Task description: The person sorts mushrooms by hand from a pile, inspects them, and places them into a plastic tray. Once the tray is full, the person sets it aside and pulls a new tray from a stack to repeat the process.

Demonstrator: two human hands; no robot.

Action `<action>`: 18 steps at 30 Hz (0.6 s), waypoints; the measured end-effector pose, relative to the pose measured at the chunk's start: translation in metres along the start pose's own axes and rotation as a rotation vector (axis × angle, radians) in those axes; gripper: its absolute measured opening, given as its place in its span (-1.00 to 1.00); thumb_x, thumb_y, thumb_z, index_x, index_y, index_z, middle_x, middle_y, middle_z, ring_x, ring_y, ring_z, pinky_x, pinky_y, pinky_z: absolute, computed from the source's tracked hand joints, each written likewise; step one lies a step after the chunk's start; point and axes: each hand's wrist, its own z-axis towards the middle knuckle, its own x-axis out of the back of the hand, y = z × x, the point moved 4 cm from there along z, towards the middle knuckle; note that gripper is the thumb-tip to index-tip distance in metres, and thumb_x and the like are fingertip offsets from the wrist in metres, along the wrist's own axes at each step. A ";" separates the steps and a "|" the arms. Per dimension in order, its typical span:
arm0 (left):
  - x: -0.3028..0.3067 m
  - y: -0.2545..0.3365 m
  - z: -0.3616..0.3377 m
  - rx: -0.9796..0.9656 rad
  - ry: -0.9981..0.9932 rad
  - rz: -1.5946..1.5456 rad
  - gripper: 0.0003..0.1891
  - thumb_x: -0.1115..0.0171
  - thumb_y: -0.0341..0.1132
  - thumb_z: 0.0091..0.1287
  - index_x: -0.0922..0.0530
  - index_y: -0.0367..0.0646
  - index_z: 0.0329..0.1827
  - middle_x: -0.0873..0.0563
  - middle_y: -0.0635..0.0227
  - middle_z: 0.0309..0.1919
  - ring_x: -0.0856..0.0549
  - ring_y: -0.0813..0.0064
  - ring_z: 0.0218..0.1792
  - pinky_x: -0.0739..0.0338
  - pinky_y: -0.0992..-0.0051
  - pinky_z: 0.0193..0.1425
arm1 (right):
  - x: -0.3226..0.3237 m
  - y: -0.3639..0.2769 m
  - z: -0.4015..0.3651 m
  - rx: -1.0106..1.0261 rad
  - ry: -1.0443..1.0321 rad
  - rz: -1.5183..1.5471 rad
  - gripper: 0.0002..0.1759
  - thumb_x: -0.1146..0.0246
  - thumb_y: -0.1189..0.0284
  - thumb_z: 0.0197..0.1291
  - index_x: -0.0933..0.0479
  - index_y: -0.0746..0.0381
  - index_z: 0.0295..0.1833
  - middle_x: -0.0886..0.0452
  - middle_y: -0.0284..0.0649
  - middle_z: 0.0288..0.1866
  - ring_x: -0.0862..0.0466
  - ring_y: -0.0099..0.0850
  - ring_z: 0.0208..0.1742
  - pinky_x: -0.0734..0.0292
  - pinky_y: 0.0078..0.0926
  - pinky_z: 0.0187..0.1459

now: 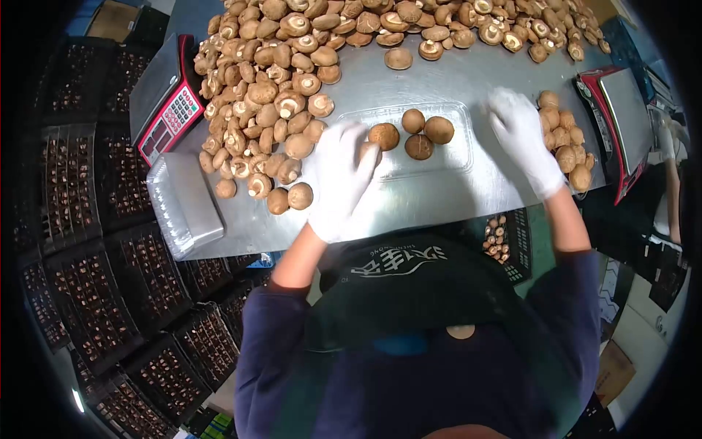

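Note:
A clear plastic tray (455, 170) lies on the metal table, with several brown mushrooms inside it, among them a mushroom (439, 129) at its right. My left hand (339, 175), in a white glove, is at the tray's left end. Its thumb and fingers close on a mushroom (370, 151), partly hidden by the glove, beside another mushroom (384, 137). My right hand (523, 135), also gloved in white, hovers off the tray's right end. Its slightly blurred fingers are apart, and nothing shows in them.
A large heap of mushrooms (267, 94) covers the table's left and back. At the right is a smaller mushroom pile (563, 135). Red-framed scales (175, 117) stand left, another scale (621, 110) right. Stacked clear trays (183, 201) sit front left; dark crates (95, 307) fill the floor beyond.

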 end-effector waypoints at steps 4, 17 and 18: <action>-0.055 -0.015 0.092 -0.077 -0.012 -0.100 -0.67 -0.28 -0.38 0.21 -0.57 -0.20 0.06 -0.64 0.09 -0.01 -0.61 0.09 0.04 -0.50 0.24 0.13 | -0.077 0.025 0.070 -0.143 0.085 0.045 -0.60 -0.22 0.40 0.16 -0.56 0.08 0.16 -0.61 -0.18 -0.03 -0.61 -0.16 -0.02 -0.53 -0.25 0.04; -0.080 -0.040 0.112 0.578 -0.312 -0.910 -0.64 -0.29 -0.33 0.31 -0.51 -0.27 0.12 -0.67 0.33 -0.17 -0.63 0.59 -0.17 -0.53 0.58 -0.01 | 0.002 0.006 -0.007 -0.519 -0.284 0.814 -0.73 -0.31 0.38 0.17 -0.61 0.34 -0.08 -0.63 -0.17 -0.22 -0.60 -0.53 -0.14 -0.50 -0.48 -0.05; -0.071 -0.034 0.105 0.587 -0.319 -0.950 -0.66 -0.29 -0.35 0.30 -0.52 -0.25 0.10 -0.65 0.34 -0.16 -0.61 0.60 -0.16 -0.52 0.59 0.00 | 0.022 0.003 -0.031 -0.499 -0.435 0.757 -0.73 -0.31 0.40 0.16 -0.61 0.35 -0.07 -0.64 -0.18 -0.27 -0.59 -0.57 -0.15 -0.51 -0.49 -0.06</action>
